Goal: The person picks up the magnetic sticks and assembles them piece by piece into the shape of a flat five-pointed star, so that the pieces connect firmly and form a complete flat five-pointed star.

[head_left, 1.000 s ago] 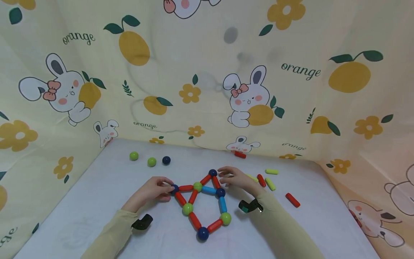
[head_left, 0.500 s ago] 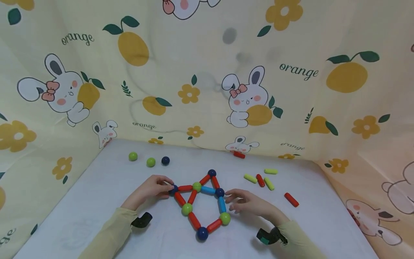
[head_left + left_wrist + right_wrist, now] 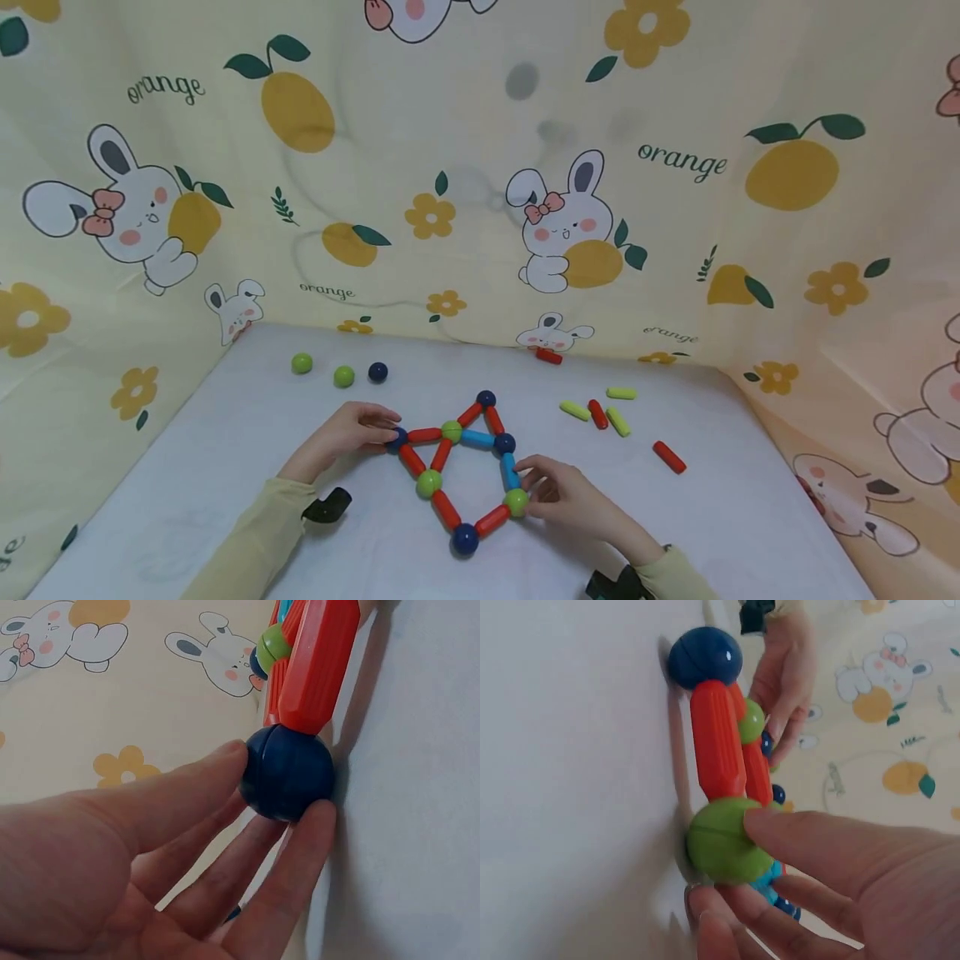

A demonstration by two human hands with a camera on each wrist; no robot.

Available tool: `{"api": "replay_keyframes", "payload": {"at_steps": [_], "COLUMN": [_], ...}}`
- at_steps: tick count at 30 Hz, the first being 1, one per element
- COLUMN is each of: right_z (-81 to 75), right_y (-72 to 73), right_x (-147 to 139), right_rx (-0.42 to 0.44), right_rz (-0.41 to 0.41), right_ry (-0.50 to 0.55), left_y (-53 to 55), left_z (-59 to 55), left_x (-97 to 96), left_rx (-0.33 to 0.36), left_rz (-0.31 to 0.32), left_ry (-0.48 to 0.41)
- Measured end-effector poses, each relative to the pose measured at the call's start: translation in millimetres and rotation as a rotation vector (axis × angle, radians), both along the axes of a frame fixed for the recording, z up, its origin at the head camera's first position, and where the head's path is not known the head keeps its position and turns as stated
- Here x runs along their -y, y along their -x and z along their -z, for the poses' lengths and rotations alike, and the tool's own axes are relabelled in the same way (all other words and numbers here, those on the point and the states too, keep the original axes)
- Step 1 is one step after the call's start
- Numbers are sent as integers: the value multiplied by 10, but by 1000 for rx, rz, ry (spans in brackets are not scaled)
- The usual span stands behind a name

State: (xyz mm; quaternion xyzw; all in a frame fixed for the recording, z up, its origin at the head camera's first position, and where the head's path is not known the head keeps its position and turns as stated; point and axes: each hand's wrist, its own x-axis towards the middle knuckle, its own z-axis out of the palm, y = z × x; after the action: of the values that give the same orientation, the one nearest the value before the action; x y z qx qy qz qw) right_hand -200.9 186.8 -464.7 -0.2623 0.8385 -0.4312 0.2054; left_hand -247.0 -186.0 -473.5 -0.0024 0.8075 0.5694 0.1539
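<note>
A flat figure of red and blue magnetic rods joined by green and dark blue balls lies on the white table. My left hand pinches the dark blue ball at its left corner, thumb on one side and fingertips on the other. At the lower right corner my right hand grips the green ball, its thumb on top and fingers curled beneath. A red rod runs from that green ball to the front dark blue ball. Two blue rods form part of the right side.
Two loose green balls and a dark blue ball lie at the back left. Several yellow-green rods and red rods are scattered on the right. A patterned cloth rises behind the table.
My right hand has come down from beside the top dark blue ball, along the right side, to the lower right green ball. My left hand stays at the left corner ball.
</note>
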Motion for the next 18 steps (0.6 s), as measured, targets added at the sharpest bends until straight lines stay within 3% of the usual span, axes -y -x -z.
{"api": "replay_keyframes", "payload": {"at_steps": [6,14,18], "right_z": [2,0,-31], "right_y": [110,375,546], "right_x": [-55,-180,-300], "right_rx": [-6,6,-74], "right_rz": [47,86,202], "right_ry": [-13,22,26], "left_y": [30,70,77], "left_z": [18,59,68], "left_x": [-7,-31,-49], "left_rx": [-5,-4,2], "left_rz": [4,-23,-44], "left_ry": [-61,-90,-93]}}
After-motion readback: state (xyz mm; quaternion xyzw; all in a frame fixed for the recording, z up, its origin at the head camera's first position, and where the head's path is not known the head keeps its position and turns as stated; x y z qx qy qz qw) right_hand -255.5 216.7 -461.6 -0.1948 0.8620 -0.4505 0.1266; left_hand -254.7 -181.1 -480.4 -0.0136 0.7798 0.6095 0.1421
